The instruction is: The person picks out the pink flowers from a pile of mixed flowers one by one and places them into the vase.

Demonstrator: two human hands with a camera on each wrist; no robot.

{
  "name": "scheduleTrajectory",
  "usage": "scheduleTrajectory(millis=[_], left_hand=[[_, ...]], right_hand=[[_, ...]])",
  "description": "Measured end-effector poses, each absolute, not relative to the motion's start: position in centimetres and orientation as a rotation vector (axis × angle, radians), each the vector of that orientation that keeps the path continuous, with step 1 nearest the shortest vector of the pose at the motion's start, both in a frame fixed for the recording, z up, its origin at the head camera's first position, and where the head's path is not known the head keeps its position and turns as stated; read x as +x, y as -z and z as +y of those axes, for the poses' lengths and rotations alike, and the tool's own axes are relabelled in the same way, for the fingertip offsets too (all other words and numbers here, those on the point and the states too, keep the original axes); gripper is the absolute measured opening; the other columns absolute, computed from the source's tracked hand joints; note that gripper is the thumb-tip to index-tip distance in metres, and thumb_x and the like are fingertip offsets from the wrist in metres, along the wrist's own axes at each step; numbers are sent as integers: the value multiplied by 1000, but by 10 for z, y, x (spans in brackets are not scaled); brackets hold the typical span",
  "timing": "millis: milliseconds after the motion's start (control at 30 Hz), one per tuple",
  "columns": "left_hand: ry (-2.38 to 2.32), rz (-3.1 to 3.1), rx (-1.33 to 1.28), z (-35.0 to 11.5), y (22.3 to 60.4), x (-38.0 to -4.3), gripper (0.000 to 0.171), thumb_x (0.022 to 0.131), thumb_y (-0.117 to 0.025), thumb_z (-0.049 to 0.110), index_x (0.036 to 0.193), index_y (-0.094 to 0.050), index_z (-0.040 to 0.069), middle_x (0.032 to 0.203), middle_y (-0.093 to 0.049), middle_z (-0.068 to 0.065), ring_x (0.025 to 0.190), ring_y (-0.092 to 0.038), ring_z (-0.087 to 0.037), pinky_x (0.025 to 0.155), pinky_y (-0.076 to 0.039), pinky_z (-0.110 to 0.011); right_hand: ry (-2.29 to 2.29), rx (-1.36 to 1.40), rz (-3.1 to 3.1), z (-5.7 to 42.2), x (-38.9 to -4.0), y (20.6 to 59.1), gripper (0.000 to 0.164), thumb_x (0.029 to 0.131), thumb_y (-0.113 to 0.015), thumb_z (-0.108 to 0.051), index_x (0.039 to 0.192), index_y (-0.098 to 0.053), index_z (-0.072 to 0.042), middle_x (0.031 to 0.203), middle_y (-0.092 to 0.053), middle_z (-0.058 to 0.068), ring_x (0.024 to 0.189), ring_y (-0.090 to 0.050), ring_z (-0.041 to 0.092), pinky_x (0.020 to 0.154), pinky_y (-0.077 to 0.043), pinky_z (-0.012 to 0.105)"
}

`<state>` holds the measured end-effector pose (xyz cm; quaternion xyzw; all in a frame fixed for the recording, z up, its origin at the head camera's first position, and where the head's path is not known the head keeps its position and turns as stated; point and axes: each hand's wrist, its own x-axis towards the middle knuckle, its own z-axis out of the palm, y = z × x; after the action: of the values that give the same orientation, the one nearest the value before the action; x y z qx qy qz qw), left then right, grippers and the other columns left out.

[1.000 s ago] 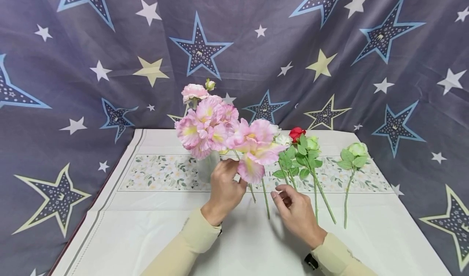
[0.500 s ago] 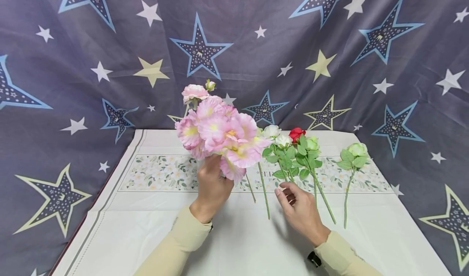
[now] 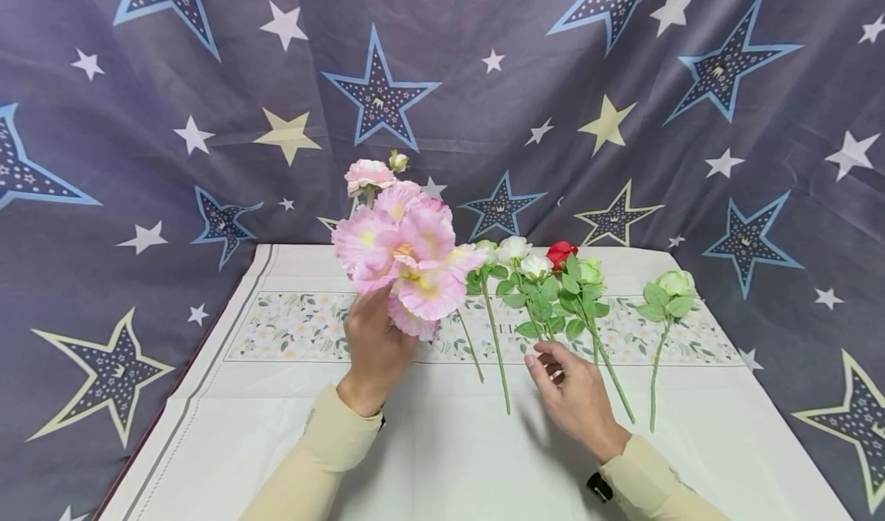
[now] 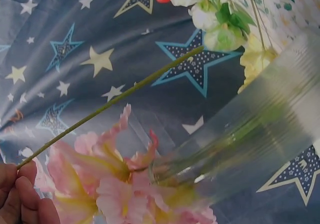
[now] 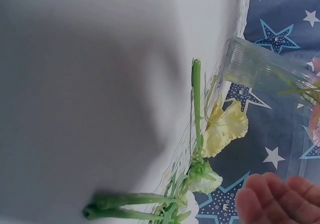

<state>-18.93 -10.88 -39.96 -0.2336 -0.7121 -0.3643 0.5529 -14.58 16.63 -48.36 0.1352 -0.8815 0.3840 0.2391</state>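
My left hand (image 3: 379,348) pinches the stem (image 4: 110,103) of a large pink and yellow artificial flower (image 3: 430,284); in the left wrist view the stem's bare end sticks out past the clear ribbed vase (image 4: 240,124). That vase holds pink flowers, among them a pale pink bloom (image 3: 369,175) with a bud. In the head view the vase is hidden behind the held flower and the hand. My right hand (image 3: 579,398) hovers low over the table with loosely curled fingers, holding nothing. Rose stems lie just beyond its fingertips.
Along the printed strip (image 3: 290,325) of the white tablecloth lie white roses (image 3: 513,249), a red rose (image 3: 560,254) and several light green ones, one of them a green rose (image 3: 674,283) apart at right. A yellow flower (image 5: 227,126) lies near the vase. A star-printed curtain (image 3: 456,60) hangs behind.
My left hand has carried the pink flower leftward, in front of the vase, uncovering stems and a green rose on the table. The right hand has drifted slightly right.
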Motion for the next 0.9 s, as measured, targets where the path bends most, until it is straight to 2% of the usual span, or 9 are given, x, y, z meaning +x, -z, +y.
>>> scheduleTrajectory(millis=[133, 267, 333, 400, 500, 633, 900], left_hand=[[847, -1669, -549, -114, 396, -190, 13, 89, -66, 9, 95, -71, -1, 82, -73, -13, 68, -66, -32, 64, -50, -48], [833, -1686, -497, -120, 391, -189, 10, 83, -64, -1, 91, -70, 0, 80, -72, -14, 69, -67, -33, 65, -51, -50], [811, -1688, -469, -123, 388, -190, 11, 83, -64, -2, 92, -70, -2, 80, -72, -16, 69, -67, -34, 64, -52, -52], [786, -1676, -450, -125, 386, -192, 9, 84, -62, -2, 90, -69, -2, 73, -68, -15, 61, -63, -32, 57, -49, -50], [760, -1634, -440, -128, 380, -194, 10, 82, -56, -5, 81, -65, 0, 61, -59, -11, 49, -49, -24, 47, -40, -45], [773, -1570, -438, -132, 370, -195, 12, 81, -56, -4, 72, -59, 3, 55, -48, -7, 49, -32, -19, 45, -29, -40], [723, -1481, -363, -137, 350, -194, 8, 77, -57, -1, 71, -57, 3, 53, -40, -7, 47, -33, -26, 48, -23, -44]], right_hand=[[-1032, 370, -2409, 168, -146, 484, 22, 94, -75, -14, 113, -72, -3, 86, -73, 5, 71, -67, 13, 60, -58, 29], [-1018, 369, -2406, 169, -146, 485, 22, 94, -75, -14, 113, -72, -3, 86, -73, 5, 71, -67, 13, 60, -59, 32], [-1013, 371, -2405, 170, -146, 486, 21, 94, -75, -14, 113, -72, -4, 86, -73, 5, 71, -67, 13, 60, -59, 31], [-1010, 372, -2402, 170, -146, 486, 21, 94, -75, -14, 112, -72, -4, 86, -73, 5, 71, -67, 13, 60, -59, 31], [-1006, 376, -2398, 171, -146, 486, 21, 94, -75, -14, 112, -72, -4, 86, -73, 4, 70, -66, 13, 60, -59, 31], [-1008, 380, -2394, 171, -145, 486, 21, 94, -75, -14, 113, -72, -4, 86, -73, 5, 70, -67, 13, 60, -59, 31], [-1018, 379, -2385, 173, -145, 487, 23, 93, -76, -13, 114, -71, -4, 85, -73, 4, 72, -68, 15, 61, -59, 30]])
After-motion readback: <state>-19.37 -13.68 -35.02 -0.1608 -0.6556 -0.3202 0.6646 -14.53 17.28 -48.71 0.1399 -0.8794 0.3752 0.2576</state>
